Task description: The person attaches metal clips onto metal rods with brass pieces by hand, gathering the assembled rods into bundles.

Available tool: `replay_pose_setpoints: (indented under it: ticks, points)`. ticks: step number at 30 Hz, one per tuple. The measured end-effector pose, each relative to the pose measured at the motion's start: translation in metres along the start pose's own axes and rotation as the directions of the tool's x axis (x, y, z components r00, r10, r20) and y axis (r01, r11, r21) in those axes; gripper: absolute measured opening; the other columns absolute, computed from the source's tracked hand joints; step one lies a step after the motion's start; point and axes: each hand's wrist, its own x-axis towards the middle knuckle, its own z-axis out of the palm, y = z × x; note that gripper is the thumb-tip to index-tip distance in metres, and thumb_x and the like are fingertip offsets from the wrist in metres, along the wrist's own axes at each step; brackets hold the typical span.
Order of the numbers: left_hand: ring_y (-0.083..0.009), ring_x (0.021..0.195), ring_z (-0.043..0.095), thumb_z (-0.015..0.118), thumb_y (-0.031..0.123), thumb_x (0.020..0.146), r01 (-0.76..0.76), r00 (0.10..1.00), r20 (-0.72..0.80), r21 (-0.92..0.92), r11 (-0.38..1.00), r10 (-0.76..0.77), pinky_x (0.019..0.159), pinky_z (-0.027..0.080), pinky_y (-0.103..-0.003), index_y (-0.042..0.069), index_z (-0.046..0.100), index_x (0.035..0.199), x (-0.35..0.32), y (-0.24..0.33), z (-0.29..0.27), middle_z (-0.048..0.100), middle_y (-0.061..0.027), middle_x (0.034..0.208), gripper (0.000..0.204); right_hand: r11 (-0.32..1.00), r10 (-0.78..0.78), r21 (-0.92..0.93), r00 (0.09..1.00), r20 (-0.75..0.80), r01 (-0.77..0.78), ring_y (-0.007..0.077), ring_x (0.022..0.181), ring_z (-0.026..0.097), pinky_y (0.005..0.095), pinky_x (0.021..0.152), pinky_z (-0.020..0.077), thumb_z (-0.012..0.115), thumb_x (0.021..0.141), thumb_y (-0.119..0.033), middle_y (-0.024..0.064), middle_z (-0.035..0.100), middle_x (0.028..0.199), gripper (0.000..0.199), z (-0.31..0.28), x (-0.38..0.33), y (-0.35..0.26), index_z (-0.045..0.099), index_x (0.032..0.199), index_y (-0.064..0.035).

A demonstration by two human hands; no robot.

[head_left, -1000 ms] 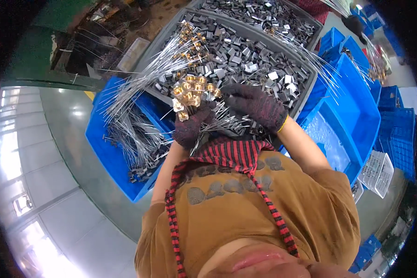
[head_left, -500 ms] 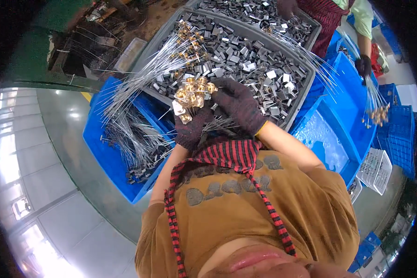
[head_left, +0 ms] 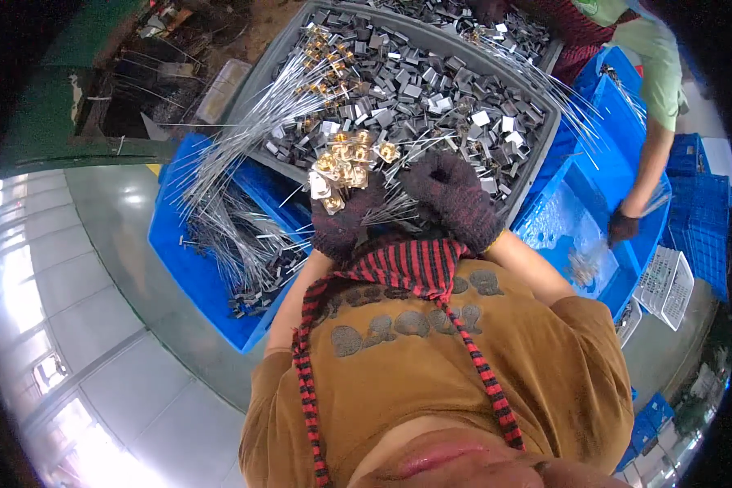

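Observation:
Dark knitted gloves cover both hands. My left hand (head_left: 346,221) is closed round a bunch of thin metal rods, just in front of the grey bin. Gold-coloured metal heads (head_left: 346,167) cluster above its fingers, and one shiny head (head_left: 386,152) sticks out on the right side. Beside it, a short gap to the right, my right hand (head_left: 457,199) has its fingers curled together over the bin's near edge; what they hold, if anything, is hidden. Thin rods show between the two hands. The grey bin (head_left: 237,122) is full of small dark and silvery metal pieces.
More gold-headed rods (head_left: 297,93) lie across the bin's left side. A blue bin (head_left: 199,281) at left holds loose rods. At right, a co-worker's gloved hand (head_left: 624,226) holds rods over a blue tray (head_left: 608,172) of liquid. White baskets (head_left: 667,285) stand beyond.
My right hand has moved right and down, away from the gold heads, its fingers curling. My left hand keeps the bunch. The co-worker's hand has lowered its rods toward the liquid.

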Motion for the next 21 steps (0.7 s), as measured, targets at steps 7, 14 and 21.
replay_pose_setpoints:
  ticks: [7,14,21]
  points:
    - [-0.0206,0.093,0.07,0.065,0.011,0.096,0.13,0.989,0.052,0.105,0.986,-0.136,0.08,0.058,-0.035,-0.001,0.066,0.121,0.002,0.009,-0.012,0.072,-0.0124,0.112,0.028,0.967,0.121,-0.215,0.988,-0.1,-0.14,0.0094,0.069,0.061,0.0239,0.056,0.0487,0.07,0.09,-0.013,0.0046,0.069,0.093,0.018,-0.103,0.014,-0.014,0.053,0.086,-0.0098]
    - [-0.0171,0.083,0.068,0.069,0.01,0.093,0.116,0.99,-0.082,0.033,0.993,-0.113,0.072,0.056,-0.032,0.0,0.068,0.115,-0.003,0.03,0.01,0.073,-0.0091,0.102,0.024,0.389,-0.361,-0.883,0.925,0.116,0.263,0.0418,0.126,0.055,0.047,0.108,0.0446,0.088,0.073,-0.031,0.0198,0.062,0.132,0.077,-0.096,0.05,-0.028,0.056,0.138,-0.0059]
    - [-0.0183,0.082,0.07,0.072,0.005,0.092,0.052,0.994,-0.101,0.024,0.998,-0.05,0.071,0.058,-0.033,-0.001,0.066,0.118,-0.004,0.023,0.001,0.074,-0.0102,0.098,0.027,0.465,0.159,-0.765,0.808,0.567,0.446,0.041,0.126,0.054,0.0482,0.11,0.0416,0.09,0.064,-0.034,0.0222,0.06,0.129,0.102,0.0,0.077,0.004,0.041,0.148,-0.0039]
